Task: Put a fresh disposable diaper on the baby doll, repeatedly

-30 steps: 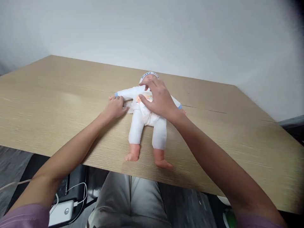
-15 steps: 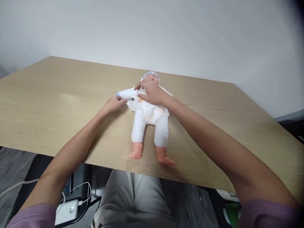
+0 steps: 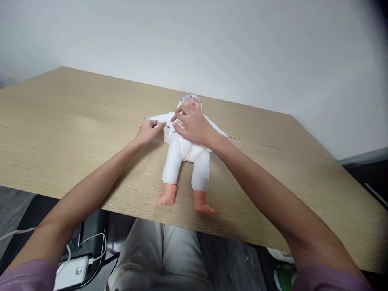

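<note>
A baby doll (image 3: 171,161) lies on its back on the table, feet towards me. It has white clothes, a white cap with blue lettering (image 3: 189,98) and bare feet. Around its hips and belly is a white diaper (image 3: 194,152) with an orange print on the front. My left hand (image 3: 149,131) is at the doll's side under its outstretched arm, thumb and fingers pinched at the diaper's loose side edge. Over the doll's chest and belly lies my right hand (image 3: 194,126), fingers spread, covering the diaper's upper front.
The wooden table (image 3: 91,161) has a thin seam across it, and a pale wall (image 3: 194,44) rises behind. Below the near edge, a white box with a cable (image 3: 71,273) rests on a black chair at left. Something green (image 3: 285,277) is low at right.
My left hand has shifted slightly towards the doll's belly, and the doll's own hand now shows behind it. My right hand stays over the chest. The whole view has moved a little.
</note>
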`<move>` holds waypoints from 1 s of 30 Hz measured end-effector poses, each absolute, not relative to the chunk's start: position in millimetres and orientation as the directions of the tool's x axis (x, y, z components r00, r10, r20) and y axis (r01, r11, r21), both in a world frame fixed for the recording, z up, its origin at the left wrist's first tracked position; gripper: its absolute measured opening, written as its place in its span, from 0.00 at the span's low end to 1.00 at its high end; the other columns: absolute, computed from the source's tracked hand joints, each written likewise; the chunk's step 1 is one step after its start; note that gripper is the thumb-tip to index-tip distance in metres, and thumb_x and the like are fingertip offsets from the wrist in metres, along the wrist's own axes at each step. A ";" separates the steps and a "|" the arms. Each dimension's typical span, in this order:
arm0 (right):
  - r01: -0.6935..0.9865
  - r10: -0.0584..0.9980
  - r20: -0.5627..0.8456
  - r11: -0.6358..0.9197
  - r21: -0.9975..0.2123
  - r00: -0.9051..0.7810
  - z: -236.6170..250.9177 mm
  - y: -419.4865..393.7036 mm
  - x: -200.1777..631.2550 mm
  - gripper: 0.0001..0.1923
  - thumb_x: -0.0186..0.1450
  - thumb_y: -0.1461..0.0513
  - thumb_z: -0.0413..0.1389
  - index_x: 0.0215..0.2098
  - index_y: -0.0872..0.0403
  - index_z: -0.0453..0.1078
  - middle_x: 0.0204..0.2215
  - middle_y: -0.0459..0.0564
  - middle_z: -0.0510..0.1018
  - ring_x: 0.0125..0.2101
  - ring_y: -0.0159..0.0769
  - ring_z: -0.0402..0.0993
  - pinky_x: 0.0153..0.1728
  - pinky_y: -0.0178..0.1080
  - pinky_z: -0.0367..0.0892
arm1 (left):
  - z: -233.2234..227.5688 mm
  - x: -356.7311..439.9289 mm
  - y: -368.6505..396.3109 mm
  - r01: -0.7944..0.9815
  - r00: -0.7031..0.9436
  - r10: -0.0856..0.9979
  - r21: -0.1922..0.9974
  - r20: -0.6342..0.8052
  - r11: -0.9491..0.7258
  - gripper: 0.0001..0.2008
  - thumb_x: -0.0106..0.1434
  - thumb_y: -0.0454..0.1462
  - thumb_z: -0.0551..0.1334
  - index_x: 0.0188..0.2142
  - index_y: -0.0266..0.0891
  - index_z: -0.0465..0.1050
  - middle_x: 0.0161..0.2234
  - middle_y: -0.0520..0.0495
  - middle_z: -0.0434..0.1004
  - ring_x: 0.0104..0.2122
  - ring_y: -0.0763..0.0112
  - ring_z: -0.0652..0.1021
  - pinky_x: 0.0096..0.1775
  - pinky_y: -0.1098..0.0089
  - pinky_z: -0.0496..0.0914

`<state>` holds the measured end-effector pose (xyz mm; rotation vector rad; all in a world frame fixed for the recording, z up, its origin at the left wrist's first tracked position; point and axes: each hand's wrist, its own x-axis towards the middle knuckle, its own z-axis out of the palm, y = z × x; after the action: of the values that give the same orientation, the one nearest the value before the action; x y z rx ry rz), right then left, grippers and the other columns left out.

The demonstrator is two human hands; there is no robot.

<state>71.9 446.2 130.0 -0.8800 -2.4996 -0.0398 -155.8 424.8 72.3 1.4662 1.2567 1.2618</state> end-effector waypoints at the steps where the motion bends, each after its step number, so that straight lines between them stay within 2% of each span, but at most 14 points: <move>1: 0.638 0.628 0.507 0.748 -0.183 -0.591 130.4 440.8 75.4 0.12 0.77 0.58 0.53 0.46 0.51 0.80 0.52 0.59 0.81 0.54 0.53 0.74 0.59 0.55 0.67 | 73.0 -154.4 424.5 0.192 0.022 0.981 0.962 0.193 -0.194 0.25 0.70 0.47 0.70 0.22 0.40 0.64 0.24 0.54 0.64 0.28 0.73 0.62 0.36 0.69 0.59; 3: 0.678 0.713 0.532 0.666 -0.311 -0.456 128.4 433.9 82.4 0.10 0.77 0.58 0.52 0.42 0.50 0.75 0.43 0.55 0.81 0.44 0.48 0.74 0.50 0.49 0.68 | 75.3 -149.4 424.5 0.221 0.052 0.974 0.949 0.219 -0.225 0.25 0.72 0.48 0.67 0.23 0.40 0.64 0.24 0.53 0.64 0.28 0.72 0.62 0.35 0.68 0.58; 5: 0.671 0.780 0.486 0.605 -0.428 -0.394 123.0 433.2 88.0 0.11 0.77 0.57 0.52 0.37 0.49 0.71 0.35 0.50 0.79 0.37 0.44 0.72 0.44 0.46 0.66 | 78.7 -141.0 425.9 0.216 0.060 0.974 0.949 0.219 -0.227 0.25 0.72 0.49 0.67 0.23 0.41 0.64 0.24 0.53 0.65 0.28 0.72 0.63 0.35 0.67 0.58; 9: 0.549 0.853 0.392 0.522 -0.653 -0.345 110.4 442.8 92.0 0.20 0.78 0.54 0.48 0.30 0.49 0.70 0.31 0.48 0.78 0.37 0.41 0.75 0.47 0.43 0.67 | 86.1 -118.1 431.9 0.183 0.079 0.975 0.959 0.206 -0.217 0.24 0.69 0.49 0.68 0.23 0.41 0.66 0.22 0.52 0.67 0.27 0.71 0.65 0.33 0.67 0.58; 11: 0.485 0.860 0.376 0.506 -0.714 -0.345 106.3 446.8 91.5 0.23 0.79 0.53 0.44 0.30 0.49 0.71 0.32 0.48 0.79 0.38 0.40 0.76 0.48 0.42 0.67 | 88.4 -108.1 433.9 0.181 0.080 0.976 0.960 0.204 -0.216 0.23 0.68 0.49 0.69 0.23 0.41 0.68 0.22 0.52 0.68 0.27 0.71 0.66 0.33 0.67 0.58; 18: 0.468 0.849 0.365 0.518 -0.716 -0.381 105.7 449.2 91.2 0.23 0.81 0.54 0.42 0.32 0.49 0.69 0.33 0.49 0.80 0.38 0.40 0.76 0.47 0.41 0.69 | 90.7 -95.2 425.4 0.227 0.122 0.957 0.931 0.264 -0.285 0.24 0.70 0.53 0.70 0.27 0.40 0.68 0.27 0.51 0.68 0.30 0.70 0.66 0.35 0.66 0.58; 23: 0.521 0.864 0.330 0.494 -0.696 -0.379 113.3 446.2 91.0 0.35 0.84 0.40 0.37 0.30 0.49 0.69 0.32 0.50 0.81 0.38 0.41 0.78 0.49 0.43 0.70 | 85.6 -96.5 422.7 0.173 0.196 0.928 0.921 0.316 -0.350 0.25 0.79 0.55 0.58 0.32 0.41 0.70 0.31 0.48 0.69 0.35 0.65 0.69 0.41 0.64 0.65; 26: 0.570 0.860 0.354 0.509 -0.645 -0.368 115.7 441.5 90.3 0.32 0.80 0.37 0.48 0.30 0.49 0.67 0.31 0.48 0.79 0.35 0.39 0.74 0.43 0.43 0.68 | 79.3 -98.9 426.5 0.131 0.192 0.924 0.924 0.331 -0.358 0.21 0.80 0.52 0.58 0.34 0.42 0.68 0.32 0.49 0.67 0.34 0.66 0.68 0.42 0.65 0.66; 28: 0.580 0.854 0.371 0.520 -0.627 -0.365 116.3 438.9 90.4 0.25 0.77 0.42 0.57 0.31 0.49 0.67 0.29 0.45 0.77 0.33 0.38 0.70 0.40 0.42 0.65 | 75.5 -101.0 429.1 0.090 0.169 0.927 0.932 0.334 -0.352 0.16 0.80 0.49 0.59 0.38 0.43 0.68 0.32 0.51 0.67 0.33 0.67 0.68 0.41 0.66 0.66; 30: 0.582 0.848 0.378 0.530 -0.617 -0.372 116.7 437.5 91.0 0.18 0.74 0.49 0.60 0.31 0.49 0.67 0.28 0.44 0.76 0.32 0.37 0.67 0.38 0.41 0.63 | 72.8 -103.4 430.7 0.047 0.172 0.933 0.944 0.315 -0.327 0.10 0.79 0.46 0.61 0.46 0.43 0.69 0.31 0.53 0.68 0.32 0.68 0.69 0.40 0.68 0.66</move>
<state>91.0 437.5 116.7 -1.1545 -2.0932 0.5063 -103.4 430.7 72.8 1.5767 0.9665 1.2809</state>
